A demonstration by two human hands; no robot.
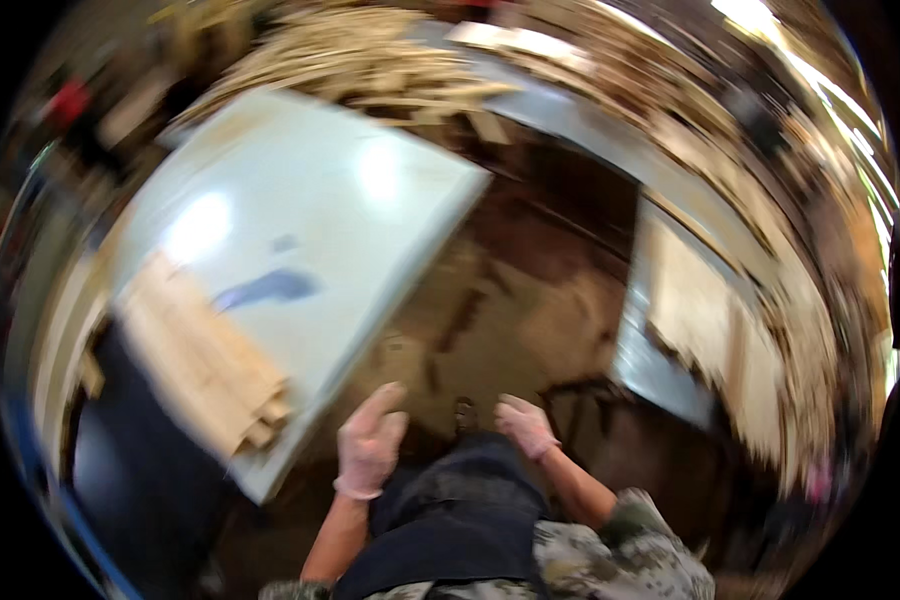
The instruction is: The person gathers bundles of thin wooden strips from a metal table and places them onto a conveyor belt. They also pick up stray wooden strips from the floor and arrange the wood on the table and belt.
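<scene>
My left hand (369, 448), in a pale pinkish work glove, hangs in the air beside the near right edge of a pale blue-white tabletop (360, 240). Its thumb and fingers are apart and hold nothing. My right hand (526, 425), gloved the same way, hovers in front of my dark apron (460, 520), fingers loosely bent with nothing visible in them. A stack of light wood strips (200, 350) lies on the tabletop's near left part, close to its edge. Neither hand touches the wood. Motion blur softens the details.
A large heap of wood strips (345, 60) lies beyond the tabletop. On the right, more wood pieces (715, 320) lie on a metallic surface (660, 375). Brown, stained floor (510, 320) shows between the two work surfaces. A dark panel (140, 440) stands at the left.
</scene>
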